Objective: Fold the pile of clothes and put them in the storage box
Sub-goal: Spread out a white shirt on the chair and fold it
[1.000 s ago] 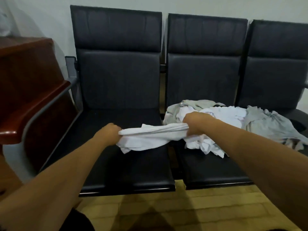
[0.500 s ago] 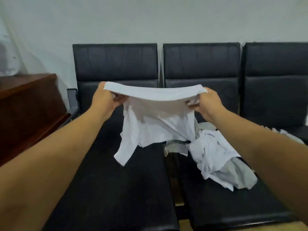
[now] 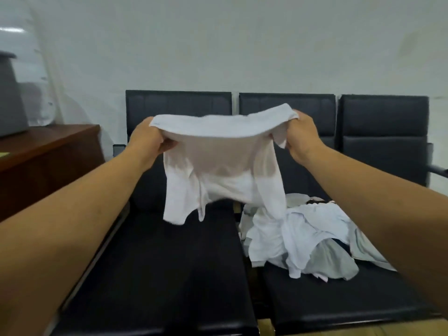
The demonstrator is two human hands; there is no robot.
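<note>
Both hands hold a white garment (image 3: 223, 166) up in the air above a row of black padded seats (image 3: 169, 275). The left hand (image 3: 148, 139) grips one end of its top edge with curled fingers, and the right hand (image 3: 299, 139) grips the other end, so the cloth sags between them and hangs down in loose folds. On the middle seat lies a crumpled pile of clothes (image 3: 310, 238), white and pale grey. A dark wooden cabinet (image 3: 46, 163) stands at the left against the pale wall (image 3: 242, 44)
</note>
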